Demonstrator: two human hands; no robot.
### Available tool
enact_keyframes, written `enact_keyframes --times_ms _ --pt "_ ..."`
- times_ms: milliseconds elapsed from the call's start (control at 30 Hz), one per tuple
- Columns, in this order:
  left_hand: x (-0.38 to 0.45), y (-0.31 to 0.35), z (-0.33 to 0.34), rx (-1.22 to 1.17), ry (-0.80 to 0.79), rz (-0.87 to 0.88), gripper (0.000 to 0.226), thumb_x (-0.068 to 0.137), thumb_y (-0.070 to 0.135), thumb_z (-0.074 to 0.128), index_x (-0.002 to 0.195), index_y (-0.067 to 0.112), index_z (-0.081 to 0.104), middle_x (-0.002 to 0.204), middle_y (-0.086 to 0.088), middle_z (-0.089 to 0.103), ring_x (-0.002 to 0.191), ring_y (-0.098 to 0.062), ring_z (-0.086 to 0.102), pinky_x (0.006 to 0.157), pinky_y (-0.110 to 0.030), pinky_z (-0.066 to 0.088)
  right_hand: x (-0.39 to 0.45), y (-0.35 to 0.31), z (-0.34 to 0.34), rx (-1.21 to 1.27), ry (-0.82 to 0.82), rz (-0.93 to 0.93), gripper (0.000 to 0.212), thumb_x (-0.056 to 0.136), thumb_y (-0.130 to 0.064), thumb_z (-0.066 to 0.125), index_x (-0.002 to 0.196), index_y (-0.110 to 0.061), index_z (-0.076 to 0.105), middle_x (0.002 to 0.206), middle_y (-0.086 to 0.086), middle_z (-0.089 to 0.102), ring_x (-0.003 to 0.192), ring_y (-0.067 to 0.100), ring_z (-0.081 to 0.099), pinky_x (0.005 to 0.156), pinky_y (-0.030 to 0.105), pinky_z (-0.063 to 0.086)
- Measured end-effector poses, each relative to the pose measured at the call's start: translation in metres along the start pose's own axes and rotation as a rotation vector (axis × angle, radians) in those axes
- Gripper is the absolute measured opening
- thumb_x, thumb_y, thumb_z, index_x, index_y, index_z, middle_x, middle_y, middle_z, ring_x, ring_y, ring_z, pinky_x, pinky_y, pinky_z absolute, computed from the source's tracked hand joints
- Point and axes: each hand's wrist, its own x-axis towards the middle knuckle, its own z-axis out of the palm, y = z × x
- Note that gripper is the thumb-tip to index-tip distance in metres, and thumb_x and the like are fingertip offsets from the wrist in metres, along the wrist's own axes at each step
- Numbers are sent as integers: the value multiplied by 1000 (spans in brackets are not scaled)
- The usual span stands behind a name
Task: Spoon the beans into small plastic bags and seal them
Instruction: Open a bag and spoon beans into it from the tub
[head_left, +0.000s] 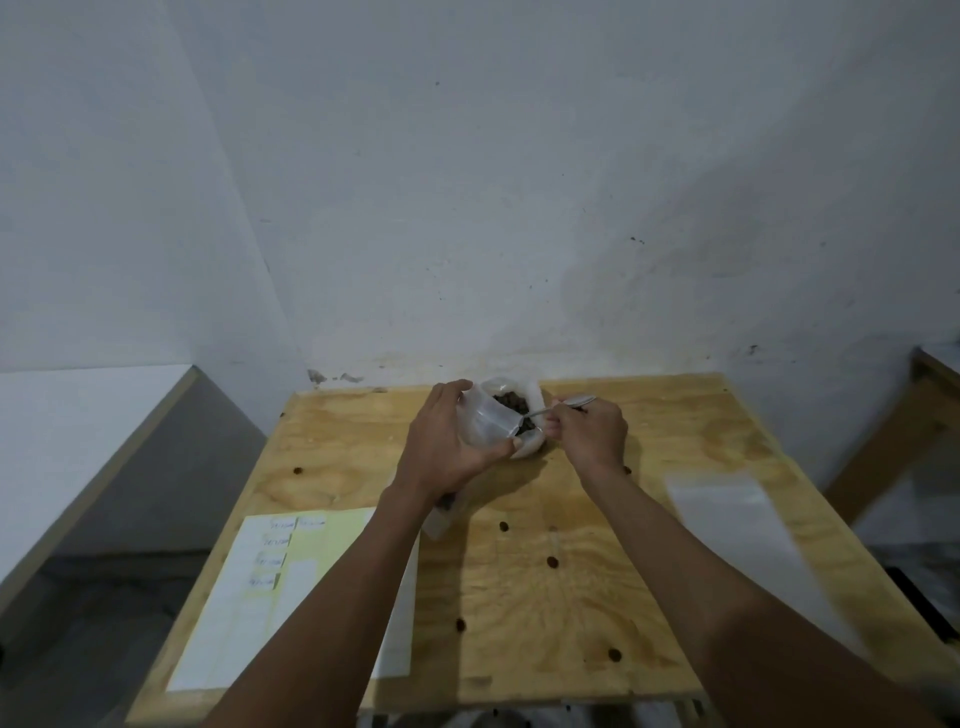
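Left hand (441, 441) grips small plastic bag (485, 423); right hand (589, 431) holds spoon (550, 410) over beans (511, 402). Plywood tabletop (519, 597), label sheet (249, 587).

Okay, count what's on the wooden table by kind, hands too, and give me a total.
Hands: 2, left hand and right hand
Spoon: 1
Small plastic bag held open: 1
Container of beans: 1
Flat clear bags stack: 1
Label sheet: 1
Loose beans on the table: about 7, some blurred
Total: about 14
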Motion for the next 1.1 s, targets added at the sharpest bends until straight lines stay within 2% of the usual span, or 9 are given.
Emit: enact_keyframes --times_ms 67,167,300,367,533,700,900,1100 --pt "0 -1 1 0 8 5 90 68 57 86 136 12 51 126 3 57 108 -10 52 87 -30 48 0 0 4 31 -17 73 23 92 -10 70 69 -13 74 62 1 73 57 12 72 66 33 63" --pt "-1 -3 0 0 10 11 89 69 55 87 137 11 51 127 2 57 109 -9 52 86 -27 45 2 -2 7 141 15 208 26 88 -8 72 62 -8 71 61 7 73 60 23 74 69 41 64" --pt "-2 -3 0 1 -4 15 89 68 55 87 137 11 51 127 1 57 110 -10 52 87 -25 44 1 -8 5 269 43 310 16 86 -3 71 71 -1 72 66 13 74 60 25 73 70 42 65" --pt "-2 -4 0 9 -13 11 91 67 57 86 137 11 50 128 1 56 110 -10 52 88 -25 44 1 -9 4 269 76 309 14 85 -4 71 71 -2 73 68 14 75 63 27 74 70 44 65" --pt "-4 -3 -4 70 -2 8 93 66 70 78 136 15 52 126 5 57 112 -13 55 87 -31 50 -1 -20 -6 322 112 283 14 87 -4 69 73 -1 72 65 11 73 52 19 70 51 25 57" --pt "-7 2 -9 144 30 13 93 64 77 71 134 18 52 123 6 56 112 -14 56 80 -35 54 -3 -32 -18 395 106 261 17 87 -1 67 71 -1 69 69 15 73 58 26 69 67 36 64" --pt "-6 15 -15 144 48 12 99 63 79 66 137 16 51 126 4 57 114 -16 56 83 -36 53 -8 -44 -32 464 47 217 8 88 -1 68 84 5 72 67 13 72 52 19 68 56 27 61" --pt "-2 25 -18 125 55 40 97 66 70 75 141 14 49 130 2 55 116 -16 55 83 -26 44 -16 -44 -44 520 -39 152 9 90 0 69 94 7 72 72 16 74 58 22 71 64 29 63"
